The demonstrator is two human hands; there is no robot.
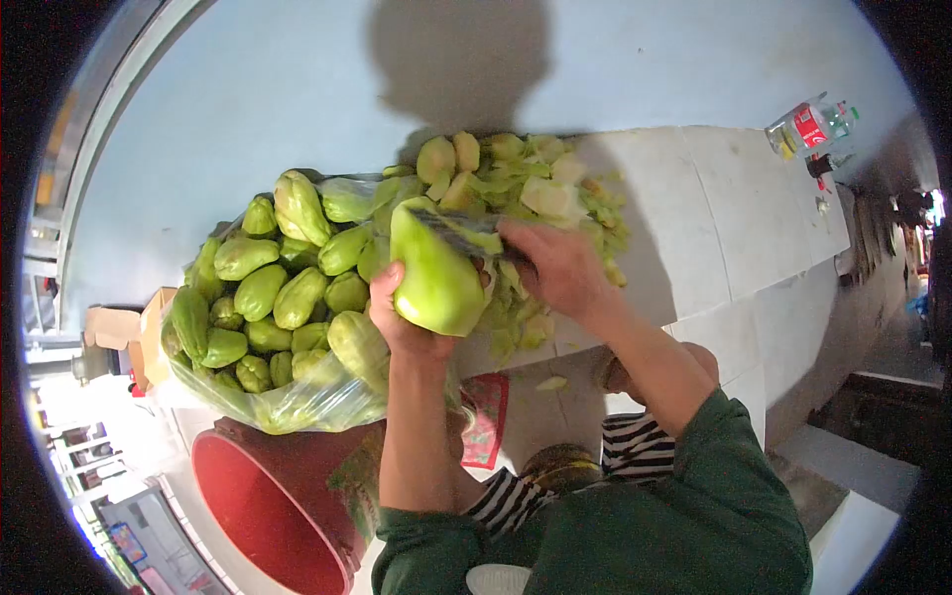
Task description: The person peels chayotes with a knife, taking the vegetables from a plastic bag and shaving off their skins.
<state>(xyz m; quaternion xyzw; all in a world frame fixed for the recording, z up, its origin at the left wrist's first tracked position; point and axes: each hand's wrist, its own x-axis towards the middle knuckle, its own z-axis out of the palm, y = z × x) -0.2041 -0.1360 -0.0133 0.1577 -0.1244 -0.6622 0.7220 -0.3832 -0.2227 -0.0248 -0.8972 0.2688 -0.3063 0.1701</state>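
At centre, your left grip (412,327) clasps the green fruit (433,283); long axis runs eleven to five o'clock; your right grip (565,270), at its three o'clock, is closed round a blurred tool (464,234) along the fruit's one-o'clock side.

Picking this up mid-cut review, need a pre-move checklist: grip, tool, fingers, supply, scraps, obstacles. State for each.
1. Left hand grip on the large green chayote: ok, thumb on one side, held up off the surface.
2. Tool type and edge at the right hand: cannot tell, dark and blurred.
3. Left fingers clear of the tool: cannot tell, partly hidden behind the chayote.
4. More chayotes within reach: ok, the plastic bag beside the left hand is well filled.
5. Scraps contained: not ok, loose on the white tiles.
6. Bottle clear of hands: ok, far right.
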